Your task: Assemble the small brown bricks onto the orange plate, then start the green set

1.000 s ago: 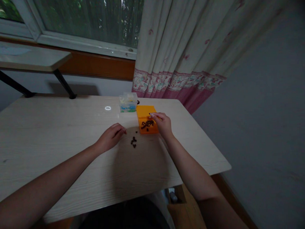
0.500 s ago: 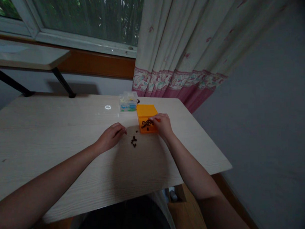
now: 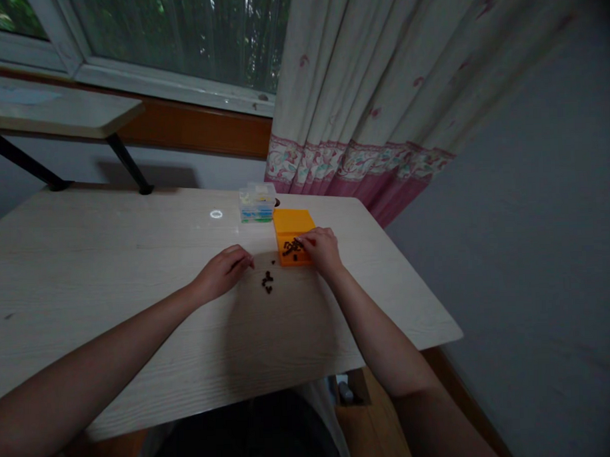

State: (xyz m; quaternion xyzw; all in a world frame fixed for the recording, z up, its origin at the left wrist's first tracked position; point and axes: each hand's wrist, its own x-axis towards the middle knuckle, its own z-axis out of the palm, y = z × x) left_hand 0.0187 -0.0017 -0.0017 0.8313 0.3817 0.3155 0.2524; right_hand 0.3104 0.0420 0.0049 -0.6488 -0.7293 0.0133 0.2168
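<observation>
An orange box with its lid folded back lies on the table, several small dark brown pieces inside it. My right hand is over the box's right side, fingers pinched together at the pieces; whatever is between the fingertips is too small to make out. My left hand rests on the table left of the box, its fingers curled together, and their contents, if any, are hidden. Between the hands, nearer to me, lies a loose group of similar dark pieces, with a single piece closer to the box.
A clear plastic box with blue and green contents stands behind the orange box. The pale wooden table ends at the right before a wall. A raised shelf on black legs is at the back left. A curtain hangs behind.
My right hand has shifted very slightly left over the pieces in the orange box. My left hand and the loose pieces on the table stay where they were.
</observation>
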